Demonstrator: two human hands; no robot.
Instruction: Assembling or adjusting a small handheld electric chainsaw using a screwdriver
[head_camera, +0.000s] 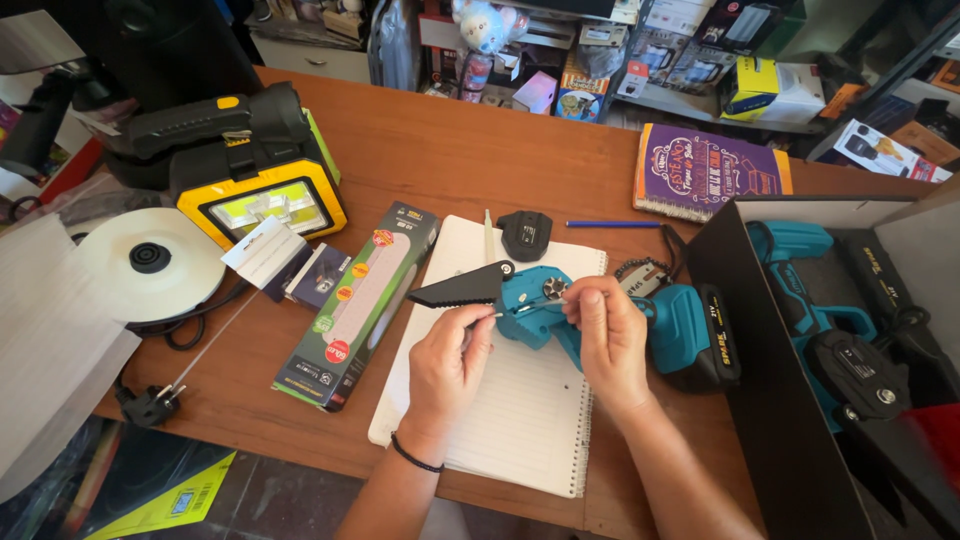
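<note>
Left hand (450, 360) pinches a thin tool w/ fingers together; right hand (607, 335) grips the blue mini saw (530, 300) (over a notebook (520, 420)).

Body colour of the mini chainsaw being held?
Teal, with a black guard; the mini chainsaw sits between the left hand and right hand. Head view.

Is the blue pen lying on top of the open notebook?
No, the blue pen lies on the bare wooden table, beyond the top edge of the open notebook.
</note>
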